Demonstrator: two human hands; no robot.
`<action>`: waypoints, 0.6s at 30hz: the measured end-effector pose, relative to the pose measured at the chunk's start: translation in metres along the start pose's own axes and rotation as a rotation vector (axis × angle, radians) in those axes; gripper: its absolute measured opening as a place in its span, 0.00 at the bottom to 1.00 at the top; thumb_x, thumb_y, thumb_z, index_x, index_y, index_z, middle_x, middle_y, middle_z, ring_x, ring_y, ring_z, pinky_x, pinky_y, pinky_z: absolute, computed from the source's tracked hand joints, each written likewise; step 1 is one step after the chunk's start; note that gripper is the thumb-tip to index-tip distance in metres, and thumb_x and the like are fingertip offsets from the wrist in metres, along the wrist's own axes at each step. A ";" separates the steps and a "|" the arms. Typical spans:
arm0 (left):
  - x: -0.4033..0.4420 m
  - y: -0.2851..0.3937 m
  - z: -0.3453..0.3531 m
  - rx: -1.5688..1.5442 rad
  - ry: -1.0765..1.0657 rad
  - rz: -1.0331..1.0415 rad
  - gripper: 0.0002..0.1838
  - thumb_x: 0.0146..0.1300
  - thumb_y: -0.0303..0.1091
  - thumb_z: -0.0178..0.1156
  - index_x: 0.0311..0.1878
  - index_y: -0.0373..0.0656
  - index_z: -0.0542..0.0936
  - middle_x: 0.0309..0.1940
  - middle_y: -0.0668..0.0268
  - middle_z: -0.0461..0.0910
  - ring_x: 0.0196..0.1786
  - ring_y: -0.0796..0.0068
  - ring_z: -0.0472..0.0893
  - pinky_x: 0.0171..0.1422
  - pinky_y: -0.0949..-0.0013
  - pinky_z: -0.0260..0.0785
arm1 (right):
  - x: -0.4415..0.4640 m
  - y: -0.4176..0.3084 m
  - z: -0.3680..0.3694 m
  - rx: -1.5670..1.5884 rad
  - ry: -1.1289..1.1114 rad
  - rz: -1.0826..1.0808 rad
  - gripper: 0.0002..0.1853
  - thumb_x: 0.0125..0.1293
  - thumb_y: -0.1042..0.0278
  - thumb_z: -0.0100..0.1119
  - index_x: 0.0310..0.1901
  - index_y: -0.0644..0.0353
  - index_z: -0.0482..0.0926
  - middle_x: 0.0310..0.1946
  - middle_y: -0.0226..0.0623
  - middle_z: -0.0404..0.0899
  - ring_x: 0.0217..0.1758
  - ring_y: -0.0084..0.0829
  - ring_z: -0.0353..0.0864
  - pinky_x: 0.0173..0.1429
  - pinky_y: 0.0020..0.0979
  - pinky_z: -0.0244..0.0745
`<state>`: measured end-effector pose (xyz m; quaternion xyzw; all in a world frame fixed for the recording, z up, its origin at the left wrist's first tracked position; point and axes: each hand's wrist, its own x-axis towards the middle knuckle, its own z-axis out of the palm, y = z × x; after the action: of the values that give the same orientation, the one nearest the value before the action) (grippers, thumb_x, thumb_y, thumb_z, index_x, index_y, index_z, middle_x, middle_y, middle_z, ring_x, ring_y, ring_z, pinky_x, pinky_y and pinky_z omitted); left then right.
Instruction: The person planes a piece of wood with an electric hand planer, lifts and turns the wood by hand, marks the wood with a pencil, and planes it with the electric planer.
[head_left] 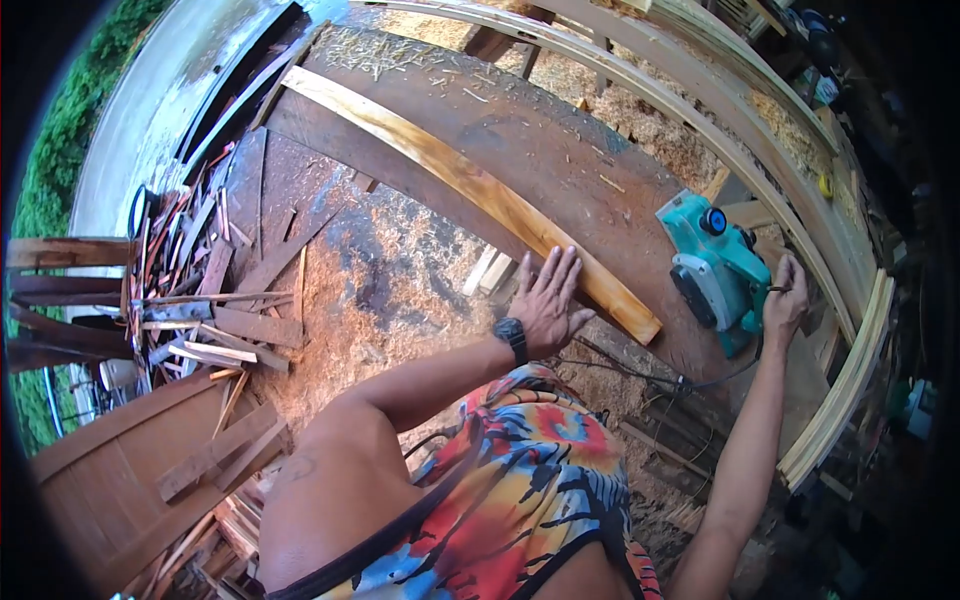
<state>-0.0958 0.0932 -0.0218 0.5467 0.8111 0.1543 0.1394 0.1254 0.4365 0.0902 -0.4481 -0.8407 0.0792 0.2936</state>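
Observation:
A long, narrow, yellowish-brown wood board point(480, 185) lies diagonally across the workbench point(560, 150). My left hand point(550, 300), wearing a black wristwatch point(511, 338), rests flat with fingers stretched on the board near its closer end. To the right, a teal electric planer point(722, 270) with a black knob lies on the bench. My right hand point(787, 295) is closed at the planer's rear end, around what looks like its power cord point(715, 382); the fingers partly hide the grip. That black cord runs from there down toward my body.
Long pale planks point(690, 95) line the far and right sides of the bench. Wood shavings point(365, 50) lie on its far left end. Sawdust point(390, 300) covers the ground. Scrap wood point(215, 270) is heaped at left, above a brown wooden panel point(110, 490).

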 end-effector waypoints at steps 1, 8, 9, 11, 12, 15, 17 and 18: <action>0.004 -0.010 -0.003 0.024 0.053 -0.064 0.46 0.74 0.64 0.38 0.80 0.35 0.49 0.83 0.54 0.42 0.85 0.59 0.40 0.83 0.39 0.22 | 0.005 0.009 0.012 -0.029 -0.007 -0.083 0.23 0.77 0.53 0.54 0.56 0.68 0.80 0.49 0.55 0.84 0.52 0.48 0.86 0.53 0.39 0.79; 0.050 -0.162 -0.068 0.128 0.203 -0.560 0.42 0.76 0.63 0.35 0.82 0.43 0.46 0.84 0.57 0.40 0.85 0.60 0.41 0.83 0.38 0.19 | -0.019 0.034 0.029 0.131 0.007 0.123 0.25 0.79 0.50 0.46 0.55 0.67 0.81 0.47 0.49 0.86 0.53 0.45 0.85 0.56 0.38 0.78; 0.060 -0.189 -0.087 0.161 0.161 -0.658 0.43 0.75 0.64 0.33 0.82 0.42 0.45 0.84 0.57 0.39 0.85 0.60 0.39 0.83 0.38 0.20 | -0.017 0.031 0.028 0.116 0.019 0.123 0.25 0.79 0.49 0.46 0.53 0.67 0.82 0.46 0.49 0.86 0.51 0.45 0.86 0.54 0.39 0.78; 0.074 -0.237 -0.119 0.192 0.146 -0.806 0.44 0.75 0.65 0.31 0.82 0.41 0.44 0.84 0.57 0.38 0.85 0.57 0.38 0.83 0.38 0.21 | -0.019 0.019 0.025 0.083 0.039 0.128 0.25 0.78 0.48 0.47 0.49 0.66 0.84 0.42 0.49 0.87 0.48 0.46 0.87 0.50 0.41 0.79; 0.080 -0.254 -0.128 0.187 0.181 -0.860 0.44 0.75 0.64 0.31 0.82 0.41 0.45 0.84 0.57 0.39 0.85 0.55 0.38 0.83 0.37 0.23 | -0.019 0.016 0.025 0.074 0.028 0.161 0.26 0.78 0.48 0.47 0.50 0.66 0.84 0.44 0.49 0.87 0.49 0.46 0.87 0.51 0.41 0.79; 0.097 -0.267 -0.134 0.178 0.176 -0.950 0.45 0.74 0.65 0.33 0.82 0.39 0.45 0.84 0.57 0.38 0.84 0.49 0.38 0.83 0.36 0.26 | -0.019 0.008 0.021 0.058 0.002 0.192 0.27 0.79 0.47 0.46 0.52 0.66 0.83 0.46 0.49 0.87 0.52 0.47 0.86 0.54 0.40 0.78; 0.102 -0.255 -0.117 0.119 0.257 -1.014 0.46 0.73 0.65 0.33 0.82 0.40 0.46 0.84 0.57 0.37 0.84 0.48 0.37 0.83 0.36 0.28 | -0.020 -0.006 0.015 0.019 -0.003 0.203 0.26 0.79 0.49 0.47 0.49 0.67 0.84 0.44 0.49 0.87 0.50 0.47 0.86 0.53 0.40 0.78; 0.106 -0.246 -0.111 0.094 0.303 -1.042 0.46 0.73 0.66 0.34 0.82 0.40 0.46 0.84 0.58 0.37 0.84 0.47 0.37 0.83 0.36 0.28 | -0.020 -0.008 0.013 0.016 -0.006 0.198 0.26 0.79 0.49 0.47 0.48 0.67 0.85 0.44 0.50 0.87 0.49 0.47 0.86 0.52 0.40 0.78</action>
<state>-0.3853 0.0936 -0.0257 0.0496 0.9917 0.1053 0.0543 0.1207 0.4174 0.0746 -0.5263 -0.7926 0.1160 0.2852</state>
